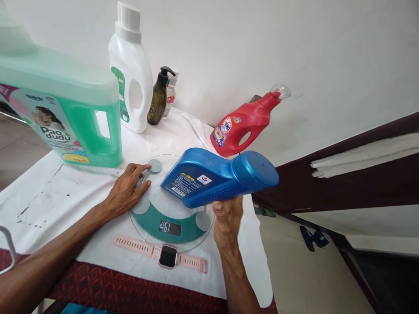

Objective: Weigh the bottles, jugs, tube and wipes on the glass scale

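My right hand [228,222] is wrapped round a blue bottle [203,174] with a large blue screw cap. The bottle is tilted over a round glass scale [176,232], its cap to the right and its base to the left; whether the base touches the glass I cannot tell. At the scale's left edge lies my left hand [127,187], thumb and fingers apart, touching the glass near a grey round pad. Lit digits show in the scale's small display. A pink-strapped smartwatch [168,256] lies flat in front of the scale.
A big green Pao dudu jug [98,104], a white bottle [131,78], a dark pump bottle [158,98] and a small white bottle [170,96] stand behind, left. A red OMO bottle [242,126] leans behind the blue one. Blue slippers [313,238] lie on the floor.
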Motion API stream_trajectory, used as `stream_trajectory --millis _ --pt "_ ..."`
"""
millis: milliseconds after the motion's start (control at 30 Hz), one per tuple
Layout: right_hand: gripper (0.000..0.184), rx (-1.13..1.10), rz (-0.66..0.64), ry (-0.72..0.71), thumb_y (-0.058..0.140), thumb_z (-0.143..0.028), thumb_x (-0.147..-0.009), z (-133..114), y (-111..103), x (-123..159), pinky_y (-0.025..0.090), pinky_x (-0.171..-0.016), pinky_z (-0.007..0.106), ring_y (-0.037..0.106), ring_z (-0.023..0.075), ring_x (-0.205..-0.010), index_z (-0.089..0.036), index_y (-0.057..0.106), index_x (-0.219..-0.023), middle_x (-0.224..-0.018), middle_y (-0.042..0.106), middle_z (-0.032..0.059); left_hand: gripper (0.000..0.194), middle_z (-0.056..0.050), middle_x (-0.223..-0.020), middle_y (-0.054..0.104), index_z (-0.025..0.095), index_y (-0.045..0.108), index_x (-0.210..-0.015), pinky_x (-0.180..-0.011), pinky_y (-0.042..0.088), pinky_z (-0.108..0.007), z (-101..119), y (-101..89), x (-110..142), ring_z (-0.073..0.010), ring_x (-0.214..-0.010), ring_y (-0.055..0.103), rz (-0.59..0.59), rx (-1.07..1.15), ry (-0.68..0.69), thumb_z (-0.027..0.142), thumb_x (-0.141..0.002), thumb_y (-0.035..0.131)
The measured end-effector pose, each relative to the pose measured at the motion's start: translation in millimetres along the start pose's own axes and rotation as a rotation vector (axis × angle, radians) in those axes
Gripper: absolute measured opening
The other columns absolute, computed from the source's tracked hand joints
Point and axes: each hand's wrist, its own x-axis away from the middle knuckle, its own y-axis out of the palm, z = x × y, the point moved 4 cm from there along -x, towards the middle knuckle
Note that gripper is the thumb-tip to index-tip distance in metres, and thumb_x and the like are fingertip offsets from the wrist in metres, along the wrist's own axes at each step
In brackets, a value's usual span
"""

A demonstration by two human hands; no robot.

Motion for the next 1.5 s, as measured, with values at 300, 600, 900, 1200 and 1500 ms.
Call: stream_trajectory --millis 300,600,900,1200,1500 --pt "0.056 -0.053 0.042 0.140 0.090 -0.046 -0.074 -3.7 25.8 -2.7 0.060 -0.099 0.048 0.074 0.0279 -0.106 -0.020 0.071 -0.120 -0.114 0.078 0.0090 0.045 -0.010 -0.124 0.059 0.023 0.056 -0.144 -0.085 0.062 -0.043 -3.2 1.7 0.7 -0.0238 -0.101 0.070 0.014 0.020 0.025 0.042 -0.103 0.050" --pt "0.053 -0.067 0.095 0.071 0.091 -0.046 -0.072 -24.1 28.6 -17.5 0.063 -0.090 0.044 0.075 0.0263 -0.096 -0.021 0.072 -0.114 -0.104 0.079 0.0067 0.045 -0.009 -0.119 0.062 0.025 0.059 -0.141 -0.076 0.062 -0.040 -2.1 1.2 0.3 -0.0237 -0.094 0.071 0.055 0.004 0.028 0.047 -0.103 0.049" --pt "0.038 -0.108 -0.004 0.144 0.092 -0.042 -0.073 -30.3 20.4 -18.2 0.066 -0.086 0.042 0.077 0.0260 -0.092 -0.022 0.076 -0.101 -0.098 0.080 0.0044 0.046 -0.010 -0.120 0.064 0.028 0.060 -0.140 -0.066 0.061 -0.035 -3.0 -0.3 -0.6 -0.0251 -0.096 0.072 0.068 0.009 0.022 0.053 -0.103 0.051" --pt "0.047 -0.155 -0.062 0.216 0.092 -0.038 -0.074 -34.6 11.2 -16.6 0.066 -0.092 0.046 0.077 0.0313 -0.107 -0.024 0.077 -0.116 -0.107 0.081 0.0064 0.044 -0.007 -0.123 0.064 0.033 0.059 -0.143 -0.070 0.063 -0.035 -7.1 3.4 2.2 -0.0235 -0.094 0.073 0.109 0.011 0.029 0.051 -0.104 0.052" --pt "0.055 -0.020 0.314 0.074 0.093 -0.041 -0.070 -37.4 -19.1 -69.8 0.066 -0.089 0.052 0.077 0.0329 -0.101 -0.021 0.073 -0.117 -0.109 0.080 0.0102 0.043 -0.008 -0.130 0.063 0.037 0.056 -0.146 -0.084 0.066 -0.041 -13.3 13.4 3.8 -0.0267 -0.104 0.075 0.138 0.065 0.019 0.047 -0.105 0.050"
